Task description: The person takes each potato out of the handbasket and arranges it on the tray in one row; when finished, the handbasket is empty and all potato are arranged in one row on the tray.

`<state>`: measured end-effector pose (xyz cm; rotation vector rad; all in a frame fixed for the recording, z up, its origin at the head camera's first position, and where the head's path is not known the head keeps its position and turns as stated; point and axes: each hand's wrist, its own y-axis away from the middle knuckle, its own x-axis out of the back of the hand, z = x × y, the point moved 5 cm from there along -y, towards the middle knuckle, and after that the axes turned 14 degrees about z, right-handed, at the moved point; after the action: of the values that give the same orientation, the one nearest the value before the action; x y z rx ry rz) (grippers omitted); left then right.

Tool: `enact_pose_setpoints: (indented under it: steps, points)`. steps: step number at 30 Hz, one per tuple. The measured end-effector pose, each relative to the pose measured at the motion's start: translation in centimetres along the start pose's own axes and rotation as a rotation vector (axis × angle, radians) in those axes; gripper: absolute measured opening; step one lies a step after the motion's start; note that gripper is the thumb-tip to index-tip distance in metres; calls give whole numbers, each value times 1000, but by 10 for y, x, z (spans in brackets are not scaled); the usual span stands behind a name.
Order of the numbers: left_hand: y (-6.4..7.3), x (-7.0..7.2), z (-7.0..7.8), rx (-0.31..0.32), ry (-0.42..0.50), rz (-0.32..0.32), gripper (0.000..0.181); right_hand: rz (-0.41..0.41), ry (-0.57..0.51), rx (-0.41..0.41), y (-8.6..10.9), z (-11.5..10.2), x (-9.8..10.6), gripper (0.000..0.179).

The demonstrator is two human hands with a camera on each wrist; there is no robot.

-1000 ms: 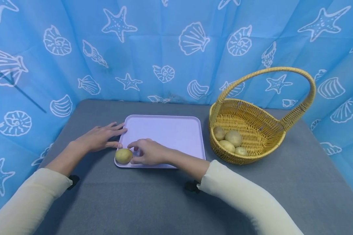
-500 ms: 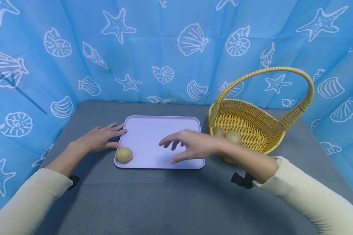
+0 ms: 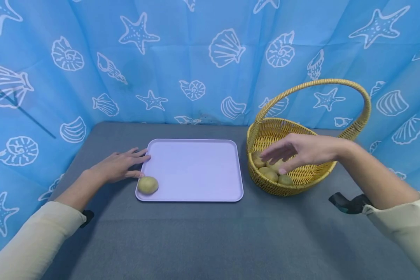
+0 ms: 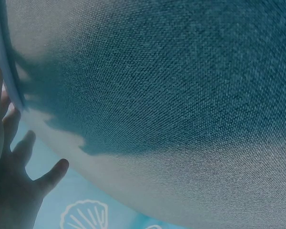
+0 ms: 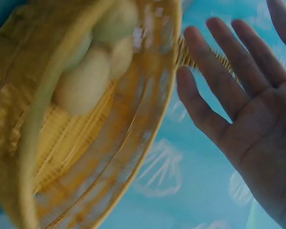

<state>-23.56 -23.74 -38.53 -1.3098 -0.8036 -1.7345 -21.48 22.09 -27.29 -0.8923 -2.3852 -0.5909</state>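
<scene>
In the head view a single potato (image 3: 147, 185) lies in the near left corner of the lavender tray (image 3: 192, 171). My left hand (image 3: 116, 166) rests at the tray's left edge with fingers spread, the thumb beside the potato. Over the wicker basket (image 3: 311, 181) hovers my right hand (image 3: 306, 149), its fingers loosely bent and holding nothing. Beneath it several potatoes (image 3: 268, 174) sit in the basket's left part, some partly hidden by the hand. The right wrist view shows the right palm (image 5: 264, 119) beside the basket rim, apart from the potatoes (image 5: 83, 86).
The basket's tall arched handle (image 3: 315, 82) rises on the right and leans over the back. A grey cloth (image 3: 196, 241) covers the table. Behind hangs a blue curtain (image 3: 182, 58) with white shells and starfish.
My right hand has left the potato in the tray's corner and moved right across the tray to above the basket. The left hand and the potato have stayed in place.
</scene>
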Motion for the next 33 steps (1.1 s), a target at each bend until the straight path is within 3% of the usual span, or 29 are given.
enact_pose_setpoints:
  steps: [8, 19, 25, 33]
  points:
    - [1, -1, -2, 8, 5, 2, 79, -87, -75, -242, 19, 49, 18, 53]
    - [1, -1, -1, 8, -9, 0, 79, -207, -100, -396, 20, 80, 11, 45]
    - [1, -1, -2, 9, 2, 5, 79, -238, -108, -448, 17, 88, 6, 51]
    - [1, 0, -1, 10, -1, 7, 79, -254, -46, -411, 10, 91, 1, 54]
